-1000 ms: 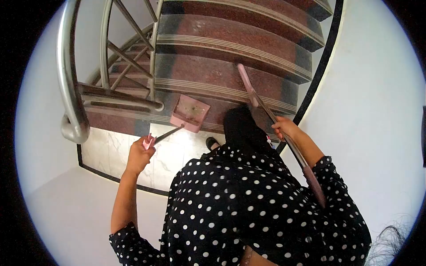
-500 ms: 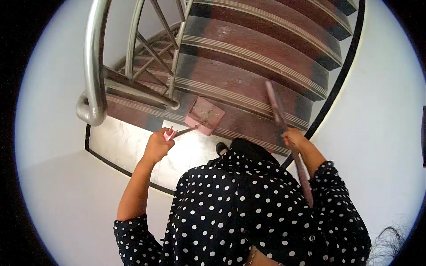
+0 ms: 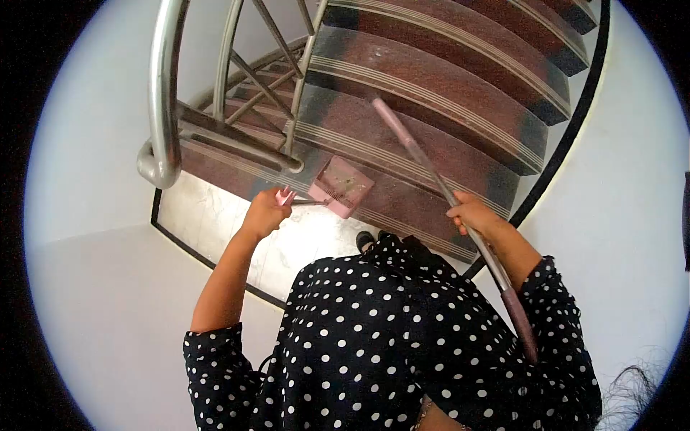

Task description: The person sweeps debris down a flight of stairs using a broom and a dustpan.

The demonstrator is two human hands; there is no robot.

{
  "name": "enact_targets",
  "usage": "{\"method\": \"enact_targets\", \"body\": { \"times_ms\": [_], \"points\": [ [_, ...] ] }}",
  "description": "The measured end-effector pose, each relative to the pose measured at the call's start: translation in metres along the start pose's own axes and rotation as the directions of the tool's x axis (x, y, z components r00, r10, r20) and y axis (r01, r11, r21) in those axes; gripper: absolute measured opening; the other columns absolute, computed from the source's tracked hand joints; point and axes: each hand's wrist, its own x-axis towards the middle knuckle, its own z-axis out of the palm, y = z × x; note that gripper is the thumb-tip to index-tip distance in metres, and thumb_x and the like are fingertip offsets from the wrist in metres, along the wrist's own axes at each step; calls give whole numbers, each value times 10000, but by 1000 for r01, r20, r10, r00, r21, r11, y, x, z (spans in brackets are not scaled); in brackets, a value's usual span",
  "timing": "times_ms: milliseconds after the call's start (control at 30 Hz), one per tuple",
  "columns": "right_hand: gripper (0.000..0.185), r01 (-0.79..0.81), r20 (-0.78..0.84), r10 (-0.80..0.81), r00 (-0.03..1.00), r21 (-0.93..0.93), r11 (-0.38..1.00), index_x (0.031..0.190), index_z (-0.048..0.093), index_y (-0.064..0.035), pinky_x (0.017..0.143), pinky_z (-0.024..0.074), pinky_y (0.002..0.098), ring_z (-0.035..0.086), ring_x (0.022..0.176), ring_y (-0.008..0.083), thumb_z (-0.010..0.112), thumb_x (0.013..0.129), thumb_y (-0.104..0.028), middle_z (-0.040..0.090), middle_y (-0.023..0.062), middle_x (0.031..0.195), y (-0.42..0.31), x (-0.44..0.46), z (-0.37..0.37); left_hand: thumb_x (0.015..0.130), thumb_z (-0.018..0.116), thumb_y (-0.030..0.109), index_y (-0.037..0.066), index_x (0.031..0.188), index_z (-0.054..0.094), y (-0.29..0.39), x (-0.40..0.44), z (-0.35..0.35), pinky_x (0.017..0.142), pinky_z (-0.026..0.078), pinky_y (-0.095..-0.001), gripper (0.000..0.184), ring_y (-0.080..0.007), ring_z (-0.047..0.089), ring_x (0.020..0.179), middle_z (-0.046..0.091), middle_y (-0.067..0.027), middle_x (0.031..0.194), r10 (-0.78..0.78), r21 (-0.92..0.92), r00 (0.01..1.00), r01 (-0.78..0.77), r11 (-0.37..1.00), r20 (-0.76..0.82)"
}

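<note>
My left hand (image 3: 267, 213) is closed round the pink top of the handle of a dustpan (image 3: 350, 208). The pink pan, with bits of debris in it, is at the edge of the pale landing by the lowest visible step. My right hand (image 3: 476, 214) grips a long pole (image 3: 424, 159), silver in the middle with pink sections toward both ends, like a broom handle. It slants from above the steps at upper left down to my right sleeve. No bristles show.
Reddish-brown stairs (image 3: 431, 82) with striped edges curve upward ahead. A metal railing (image 3: 164, 93) stands at left, with more steps behind its bars. White walls (image 3: 618, 215) flank both sides. My dark shoe (image 3: 364, 241) is on the pale landing (image 3: 215, 223).
The far end of the pole has swung left over the steps, so it slants more. The view has shifted slightly. My left hand still holds the dustpan handle.
</note>
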Motion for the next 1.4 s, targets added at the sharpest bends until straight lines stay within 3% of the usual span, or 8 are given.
{"method": "enact_targets", "body": {
  "times_ms": [233,333,567,667,867,933,1133,1400],
  "points": [
    [499,-41,-185,-3,983,-233,972,1307,406,-3,406,425,274,449,455,109,543,828,-35,451,22,614,5,40,1,725,618,123,-55,994,590,5,-9,9,450,483,-306,324,-200,591,500,626,-159,689,-22,-34,998,20,999,-62],
    [656,-32,50,43,998,-204,978,1406,280,-28,407,438,306,487,469,155,553,810,-34,521,88,698,12,65,6,732,616,134,-54,997,593,3,-14,14,463,486,-310,325,-199,598,507,630,-162,695,-15,-35,997,12,999,-79],
    [682,141,114,-116,987,-236,961,1435,231,-6,401,419,285,453,452,132,543,829,-6,489,59,649,-39,57,15,724,616,147,-19,973,611,2,-21,7,490,491,-312,299,-204,603,500,634,-154,671,-21,16,994,22,1000,-109],
    [636,220,52,-214,975,-317,923,1403,282,12,405,445,326,499,435,181,534,820,-23,548,132,706,-58,90,29,719,608,149,7,971,621,-5,-19,7,509,492,-321,289,-213,607,510,635,-151,667,-46,1,995,47,999,-85],
    [620,242,31,-308,951,-698,674,1410,297,-37,596,527,382,637,545,274,483,820,-76,632,238,960,-95,121,50,738,616,166,17,978,625,-19,-18,10,530,486,-323,283,-208,599,551,632,-130,697,-17,53,992,24,998,-122],
    [633,166,62,-195,979,-799,577,1420,285,-56,767,514,408,669,716,321,486,821,-99,616,245,1069,-105,122,53,772,619,158,-2,994,618,-18,-18,10,490,477,-302,274,-167,578,508,628,-112,693,46,108,990,-32,994,-130],
    [662,182,89,-288,954,-931,316,1428,266,-63,893,463,434,570,1091,336,497,810,-119,585,231,1159,-97,152,74,743,604,146,29,990,631,-15,-18,9,543,478,-327,274,-202,597,556,627,-132,691,32,122,990,-15,992,-140],
    [715,276,176,-382,907,-934,225,1433,227,-30,821,488,437,623,945,352,546,803,-141,630,218,1037,-78,196,83,705,575,185,63,988,637,-9,-17,6,694,491,-405,314,-371,615,738,640,-206,783,-26,106,990,41,994,-137]
  ]
}}
